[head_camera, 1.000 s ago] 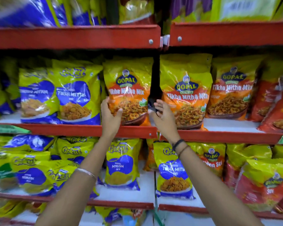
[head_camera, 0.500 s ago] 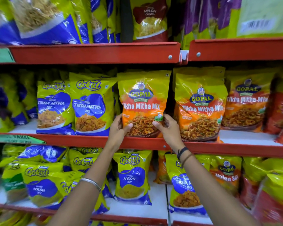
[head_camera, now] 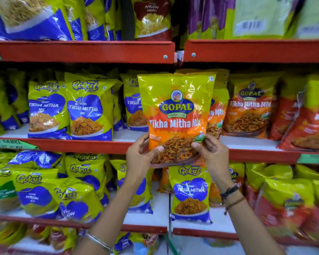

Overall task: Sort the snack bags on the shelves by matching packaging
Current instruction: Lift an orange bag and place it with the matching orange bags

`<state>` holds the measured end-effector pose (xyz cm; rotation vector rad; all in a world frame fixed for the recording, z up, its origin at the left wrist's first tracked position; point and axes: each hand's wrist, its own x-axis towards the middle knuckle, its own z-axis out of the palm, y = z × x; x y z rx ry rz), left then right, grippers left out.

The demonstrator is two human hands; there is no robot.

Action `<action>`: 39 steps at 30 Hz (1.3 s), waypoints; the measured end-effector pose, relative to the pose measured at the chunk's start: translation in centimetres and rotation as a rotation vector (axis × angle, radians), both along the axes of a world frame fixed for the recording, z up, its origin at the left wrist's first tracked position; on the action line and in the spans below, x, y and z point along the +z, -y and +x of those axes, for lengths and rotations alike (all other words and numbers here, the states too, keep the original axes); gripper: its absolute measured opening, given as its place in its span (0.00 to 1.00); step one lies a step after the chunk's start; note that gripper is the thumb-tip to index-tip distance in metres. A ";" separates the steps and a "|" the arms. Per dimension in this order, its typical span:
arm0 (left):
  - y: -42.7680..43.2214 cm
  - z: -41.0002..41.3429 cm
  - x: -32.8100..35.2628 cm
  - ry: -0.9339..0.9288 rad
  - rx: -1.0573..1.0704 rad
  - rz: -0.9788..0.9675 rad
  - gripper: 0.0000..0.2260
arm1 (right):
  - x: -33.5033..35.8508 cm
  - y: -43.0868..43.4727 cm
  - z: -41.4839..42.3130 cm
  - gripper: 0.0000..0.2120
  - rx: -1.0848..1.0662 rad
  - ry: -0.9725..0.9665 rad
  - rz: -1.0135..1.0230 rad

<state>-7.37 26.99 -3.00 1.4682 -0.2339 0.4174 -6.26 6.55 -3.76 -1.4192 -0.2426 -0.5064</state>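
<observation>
Single head-worn view, close, facing the red shelves (head_camera: 81, 52) straight on; angled slightly downward.

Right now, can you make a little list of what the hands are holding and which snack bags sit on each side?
held: orange-and-yellow Gopal Tikha Mitha Mix bag, upright, in front of the red middle shelf
left hand: grips the bag's lower left corner
right hand: grips its lower right corner
left side: blue-and-yellow Gokul Tikha Mitha bags
right side: matching orange Gopal bags

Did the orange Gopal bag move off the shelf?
Yes. The Gopal bag, shut in the left hand and right hand, has come forward, its bottom below the red shelf edge.
</observation>
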 end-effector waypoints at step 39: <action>26.8 4.1 1.6 0.111 -0.072 0.228 0.25 | 1.5 26.3 1.6 0.19 -0.255 0.078 -0.160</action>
